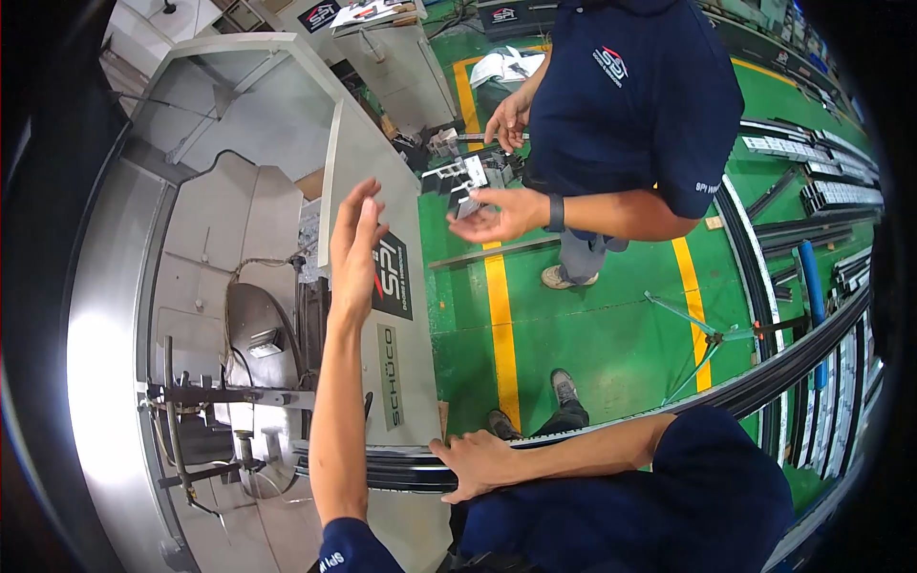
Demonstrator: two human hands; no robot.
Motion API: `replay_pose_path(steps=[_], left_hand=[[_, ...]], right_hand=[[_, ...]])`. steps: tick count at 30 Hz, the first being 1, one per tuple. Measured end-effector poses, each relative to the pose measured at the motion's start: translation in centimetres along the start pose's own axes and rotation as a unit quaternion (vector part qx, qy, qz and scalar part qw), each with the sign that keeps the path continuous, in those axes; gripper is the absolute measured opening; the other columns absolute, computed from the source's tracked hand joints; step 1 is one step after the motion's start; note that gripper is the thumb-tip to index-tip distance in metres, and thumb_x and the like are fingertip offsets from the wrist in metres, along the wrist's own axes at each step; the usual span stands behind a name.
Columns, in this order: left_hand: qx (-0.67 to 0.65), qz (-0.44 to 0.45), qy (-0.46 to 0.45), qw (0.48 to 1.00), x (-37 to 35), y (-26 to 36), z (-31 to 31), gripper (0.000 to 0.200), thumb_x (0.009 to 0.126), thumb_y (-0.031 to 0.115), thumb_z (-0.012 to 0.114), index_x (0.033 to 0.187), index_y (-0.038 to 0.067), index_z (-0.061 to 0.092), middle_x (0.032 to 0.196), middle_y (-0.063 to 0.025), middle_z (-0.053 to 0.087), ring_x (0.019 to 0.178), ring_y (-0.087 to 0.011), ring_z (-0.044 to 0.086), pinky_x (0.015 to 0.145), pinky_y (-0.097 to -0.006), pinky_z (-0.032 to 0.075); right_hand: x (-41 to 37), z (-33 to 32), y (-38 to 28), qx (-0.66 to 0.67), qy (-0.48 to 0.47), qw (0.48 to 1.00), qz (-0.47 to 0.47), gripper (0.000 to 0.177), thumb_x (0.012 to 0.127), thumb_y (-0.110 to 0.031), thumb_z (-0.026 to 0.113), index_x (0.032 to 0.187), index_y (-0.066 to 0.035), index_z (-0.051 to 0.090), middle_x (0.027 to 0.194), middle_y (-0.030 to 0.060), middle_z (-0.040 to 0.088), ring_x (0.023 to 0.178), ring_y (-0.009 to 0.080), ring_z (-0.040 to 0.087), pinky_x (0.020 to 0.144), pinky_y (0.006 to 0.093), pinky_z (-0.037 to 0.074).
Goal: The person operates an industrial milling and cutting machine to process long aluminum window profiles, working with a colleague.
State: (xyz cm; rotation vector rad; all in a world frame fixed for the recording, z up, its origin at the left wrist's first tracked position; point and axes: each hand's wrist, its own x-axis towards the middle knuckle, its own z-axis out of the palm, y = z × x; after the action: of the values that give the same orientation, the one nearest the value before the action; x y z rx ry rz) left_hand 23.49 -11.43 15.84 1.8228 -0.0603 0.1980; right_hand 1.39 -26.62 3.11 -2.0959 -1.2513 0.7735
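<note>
My left hand is raised in front of the machine's side panel, fingers extended and holding nothing. Lower down, my right hand rests on a bundle of long dark profiles, its fingers spread over their edge. The profiles run from the machine at the left toward the upper right. Across from me, a co-worker in a navy shirt has a small cut metal profile piece at one hand; the co-worker's other hand is above it.
A large grey machine with a round disc and clamps stands at left. Yellow lines cross the green floor. A green stand is at right, near racks of stacked profiles. A grey cabinet stands behind.
</note>
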Motion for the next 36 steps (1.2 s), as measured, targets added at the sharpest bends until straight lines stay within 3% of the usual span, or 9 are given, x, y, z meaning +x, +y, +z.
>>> replay_pose_path(steps=[4,6,10,15,18,23,27,31,36], left_hand=[[0.101,0.015,-0.15,0.983,4.9,-1.8,-1.8,0.064,0.106,0.055,0.043,0.154,0.014,0.042,0.159,-0.0097,0.04,0.146,-0.0318,0.038,0.116,-0.0463,0.034],[0.059,-0.087,-0.211,0.972,6.0,-1.9,-2.9,0.062,0.104,0.048,0.052,0.151,0.008,0.047,0.157,-0.0126,0.043,0.146,-0.0268,0.039,0.119,-0.0447,0.028],[0.081,-0.178,-0.374,0.906,6.3,-3.0,-6.0,0.058,0.103,0.043,0.058,0.152,0.013,0.047,0.149,-0.0061,0.052,0.131,-0.0203,0.052,0.114,-0.0372,0.036],[-0.015,-0.266,-0.291,0.919,2.4,-2.8,-9.1,0.043,0.095,0.027,0.072,0.133,0.011,0.062,0.112,-0.0011,0.067,0.108,-0.0118,0.061,0.079,-0.0283,0.056],[0.023,-0.34,-0.256,0.905,-0.1,-4.2,-11.5,0.04,0.095,0.027,0.072,0.13,0.01,0.062,0.109,0.0005,0.068,0.1,-0.0104,0.064,0.078,-0.029,0.056],[0.001,-0.347,-0.063,0.936,-9.7,0.5,-13.8,0.04,0.096,0.031,0.071,0.129,0.011,0.063,0.103,0.0023,0.065,0.086,-0.0058,0.061,0.077,-0.0268,0.054],[-0.032,-0.277,0.215,0.936,-19.1,0.4,-20.0,0.04,0.094,0.026,0.072,0.13,0.011,0.065,0.104,0.0038,0.065,0.087,-0.0047,0.058,0.079,-0.0256,0.049],[-0.034,-0.197,0.443,0.874,-29.7,-2.2,-25.4,0.038,0.097,0.021,0.07,0.131,0.006,0.063,0.101,0.0011,0.065,0.078,-0.0053,0.057,0.07,-0.0234,0.049],[-0.077,-0.212,0.547,0.806,-36.5,-5.5,-25.1,0.035,0.099,0.017,0.068,0.131,0.005,0.062,0.099,0.0004,0.065,0.075,-0.007,0.057,0.067,-0.0229,0.047]], right_hand=[[0.1,0.8,0.2,-0.019,0.033,0.999,-0.01,0.098,0.07,-0.063,0.079,0.131,0.007,0.048,0.088,0.0217,0.068,0.076,0.0369,0.072,0.065,0.0441,0.06],[0.1,1.0,0.2,-0.032,0.042,0.999,-0.013,0.1,0.068,-0.063,0.08,0.131,0.007,0.048,0.087,0.0215,0.069,0.073,0.0364,0.072,0.064,0.0436,0.06],[0.0,1.0,0.4,-0.031,0.055,0.998,-0.023,0.099,0.069,-0.064,0.08,0.131,0.007,0.049,0.086,0.0221,0.069,0.072,0.0377,0.072,0.064,0.044,0.059],[-0.1,-0.8,-0.2,-0.013,0.009,1.0,0.006,0.09,0.071,-0.064,0.078,0.123,0.005,0.051,0.093,0.0246,0.068,0.082,0.0401,0.072,0.07,0.0458,0.059],[0.2,-0.7,-0.1,-0.015,0.009,1.0,0.009,0.089,0.071,-0.063,0.078,0.124,0.004,0.05,0.095,0.0248,0.067,0.085,0.0397,0.072,0.071,0.0458,0.059],[0.4,-0.9,-0.6,-0.002,0.001,1.0,0.03,0.086,0.069,-0.061,0.082,0.119,0.002,0.05,0.096,0.0246,0.066,0.084,0.0404,0.071,0.073,0.0485,0.059],[0.8,-0.7,-0.7,0.004,0.009,0.999,0.031,0.093,0.068,-0.059,0.084,0.128,0.003,0.048,0.101,0.0262,0.068,0.089,0.0409,0.071,0.076,0.0497,0.059],[1.1,-1.0,-1.1,-0.014,-0.002,0.999,0.03,0.092,0.069,-0.058,0.083,0.127,0.004,0.048,0.099,0.0256,0.066,0.086,0.041,0.071,0.074,0.0477,0.059],[1.3,-0.6,-1.2,-0.024,-0.002,0.999,0.031,0.094,0.07,-0.058,0.082,0.13,0.003,0.047,0.103,0.0256,0.067,0.089,0.042,0.07,0.079,0.0504,0.056]])
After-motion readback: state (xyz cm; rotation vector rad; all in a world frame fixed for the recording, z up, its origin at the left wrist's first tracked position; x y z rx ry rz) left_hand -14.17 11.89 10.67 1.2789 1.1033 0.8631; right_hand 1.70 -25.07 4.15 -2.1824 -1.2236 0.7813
